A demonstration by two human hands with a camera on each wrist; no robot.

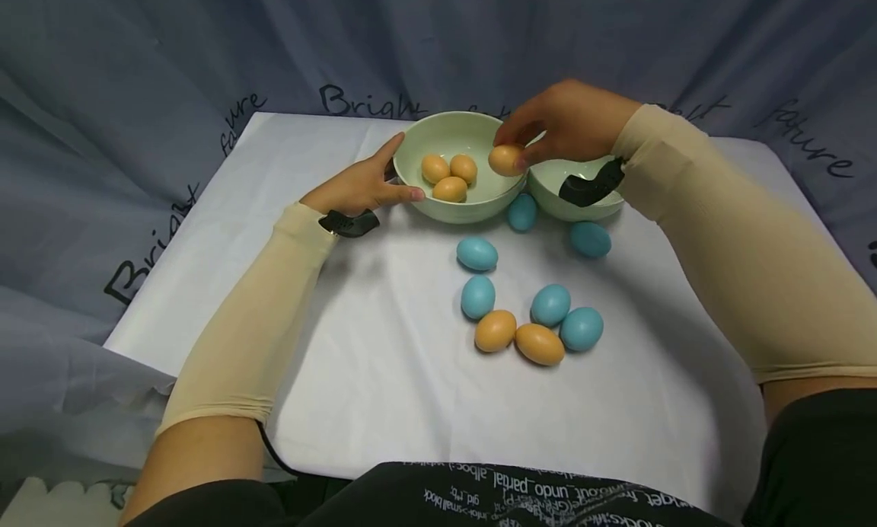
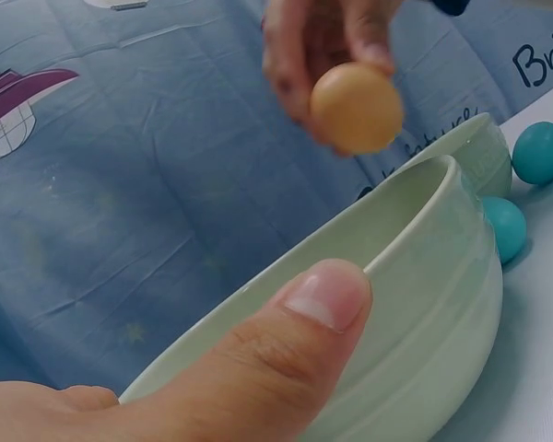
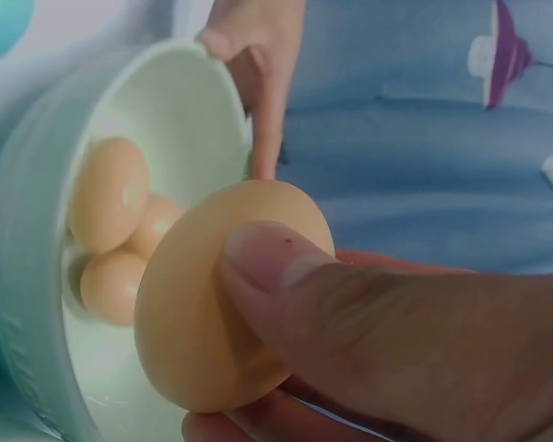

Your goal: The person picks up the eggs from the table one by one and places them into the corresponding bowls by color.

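Orange and smooth, one egg (image 1: 505, 161) is pinched between the thumb and fingers of the right hand (image 1: 572, 119), held above the right part of the left bowl's rim. The left hand (image 1: 359, 183) lies spread against the opposite side of that pale green left bowl (image 1: 459, 213), its thumb stretched along the near wall and a finger along the far one. Inside, three orange eggs (image 1: 450, 190) sit close together in the left half. Just right of it, partly hidden behind the right wrist and its black wristband (image 1: 592, 183), stands a second pale green bowl (image 1: 553, 178).

In front of the bowls, a blue egg (image 1: 522, 212) lies near the gap between them, with another blue egg (image 1: 591, 239) before the second bowl. Nearer the person are four more blue eggs (image 1: 477, 297) and two loose orange eggs (image 1: 540, 344), in a loose cluster on the white tablecloth (image 1: 384, 359). Stretchy beige sleeves (image 1: 233, 314) cover both forearms; beyond the table hangs a grey-blue curtain (image 1: 274, 39) with black handwriting.
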